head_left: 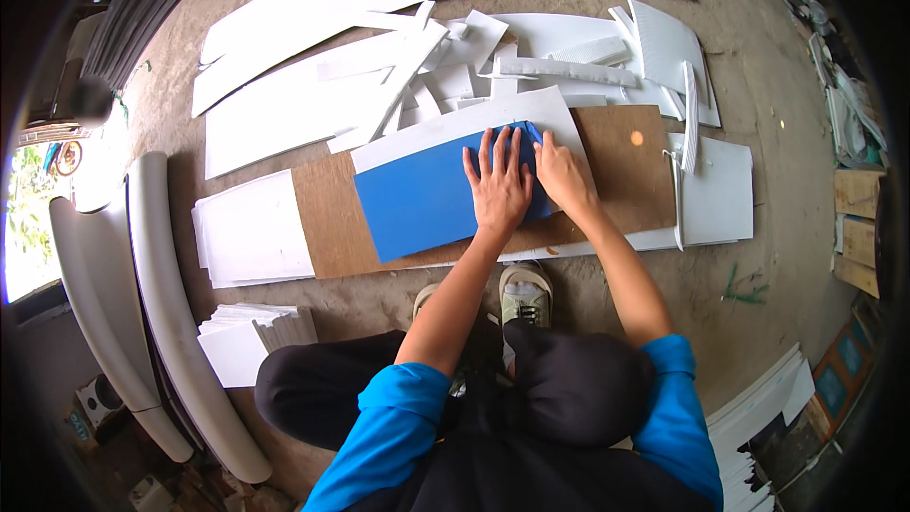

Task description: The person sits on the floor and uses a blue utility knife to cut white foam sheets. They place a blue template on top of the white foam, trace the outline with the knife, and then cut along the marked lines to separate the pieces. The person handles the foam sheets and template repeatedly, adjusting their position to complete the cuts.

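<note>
My left hand (pixel 500 192) lies flat with fingers spread on a blue rectangular panel (pixel 413 197), pressing near its right end. My right hand (pixel 563 173) is closed at the panel's right edge, its fingers curled together around something I cannot make out. A small bit of blue shows by its fingertips, at the panel's upper right corner. Beneath the blue panel is a white sheet (pixel 512 106), which sticks out past the panel's far and right edges. Both rest slantwise on a brown wooden board (pixel 621 166).
White sheets (pixel 254 228) lie under the board. Beyond it are piled white offcuts (pixel 409 76) and long white panels (pixel 313 9). A stack of white pieces (pixel 256 341) stands near my left knee, with large white rolls (pixel 180 313) further left. Wooden blocks (pixel 858 218) sit at right.
</note>
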`<action>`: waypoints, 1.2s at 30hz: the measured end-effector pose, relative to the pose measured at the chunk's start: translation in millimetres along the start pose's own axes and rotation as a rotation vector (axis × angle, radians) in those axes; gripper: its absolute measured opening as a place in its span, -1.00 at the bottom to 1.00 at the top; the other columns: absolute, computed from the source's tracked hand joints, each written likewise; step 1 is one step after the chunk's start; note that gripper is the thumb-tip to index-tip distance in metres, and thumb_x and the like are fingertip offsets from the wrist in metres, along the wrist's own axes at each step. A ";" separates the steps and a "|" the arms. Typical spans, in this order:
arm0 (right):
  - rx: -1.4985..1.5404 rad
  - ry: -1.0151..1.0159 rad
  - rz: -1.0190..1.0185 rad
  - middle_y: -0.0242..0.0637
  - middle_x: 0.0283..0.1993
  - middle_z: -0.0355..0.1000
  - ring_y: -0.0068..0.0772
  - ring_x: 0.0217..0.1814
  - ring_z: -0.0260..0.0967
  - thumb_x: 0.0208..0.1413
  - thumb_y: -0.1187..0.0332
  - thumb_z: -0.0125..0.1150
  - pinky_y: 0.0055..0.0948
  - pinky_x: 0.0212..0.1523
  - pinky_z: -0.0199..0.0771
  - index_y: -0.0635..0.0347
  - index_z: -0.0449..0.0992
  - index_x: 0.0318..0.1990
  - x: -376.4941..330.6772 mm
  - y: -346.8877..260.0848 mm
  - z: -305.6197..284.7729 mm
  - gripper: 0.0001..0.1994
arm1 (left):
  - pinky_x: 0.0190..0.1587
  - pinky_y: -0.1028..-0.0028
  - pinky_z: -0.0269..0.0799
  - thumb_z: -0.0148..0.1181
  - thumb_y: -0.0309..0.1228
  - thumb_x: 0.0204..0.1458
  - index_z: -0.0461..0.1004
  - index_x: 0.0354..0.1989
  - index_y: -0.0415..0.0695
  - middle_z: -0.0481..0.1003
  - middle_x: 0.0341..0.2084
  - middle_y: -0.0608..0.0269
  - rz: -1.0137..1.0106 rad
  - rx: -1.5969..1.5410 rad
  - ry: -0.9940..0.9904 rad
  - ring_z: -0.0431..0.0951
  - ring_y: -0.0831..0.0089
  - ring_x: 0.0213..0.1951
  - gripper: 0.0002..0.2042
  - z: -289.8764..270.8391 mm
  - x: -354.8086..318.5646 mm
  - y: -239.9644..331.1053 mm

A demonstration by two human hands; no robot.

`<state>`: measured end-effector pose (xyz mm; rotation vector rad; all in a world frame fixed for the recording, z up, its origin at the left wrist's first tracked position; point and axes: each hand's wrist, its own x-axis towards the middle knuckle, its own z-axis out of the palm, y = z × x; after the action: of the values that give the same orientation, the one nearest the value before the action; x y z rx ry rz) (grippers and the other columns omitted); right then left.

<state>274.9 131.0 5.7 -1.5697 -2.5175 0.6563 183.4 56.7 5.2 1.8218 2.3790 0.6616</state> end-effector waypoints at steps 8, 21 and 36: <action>-0.051 -0.100 -0.033 0.10 -0.53 0.40 0.06 -0.41 0.41 0.14 0.27 -0.20 -0.08 -0.40 0.41 0.35 0.31 -0.29 13.9 2.1 -14.7 -0.72 | 0.23 0.05 -0.34 -0.06 -0.31 -0.04 0.08 0.18 0.01 0.11 0.12 0.29 0.007 0.008 -0.006 -0.05 0.29 0.23 -0.48 0.3 0.7 2.8; -0.075 -0.169 0.034 0.06 -0.64 0.37 0.10 -0.52 0.39 0.14 0.31 -0.17 -0.09 -0.53 0.41 0.28 0.19 -0.30 -119.9 11.4 -14.1 -0.81 | 0.23 0.07 -0.34 -0.08 -0.30 -0.03 0.03 0.21 0.04 0.08 0.14 0.33 -0.002 0.057 -0.010 -0.06 0.32 0.24 -0.45 3.7 -2.8 1.6; -0.154 -0.111 0.079 -0.01 -0.68 0.36 0.02 -0.57 0.41 0.13 0.25 -0.14 -0.16 -0.62 0.40 0.21 0.25 -0.31 -122.9 10.6 -33.6 -0.80 | 0.23 0.08 -0.34 -0.07 -0.31 -0.03 0.05 0.20 0.02 0.09 0.13 0.32 0.008 0.079 -0.015 -0.06 0.31 0.23 -0.46 -0.1 -0.7 0.4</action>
<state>350.9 37.5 48.5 -1.7376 -2.6551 0.5870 184.0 56.1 5.3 1.8610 2.4231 0.5603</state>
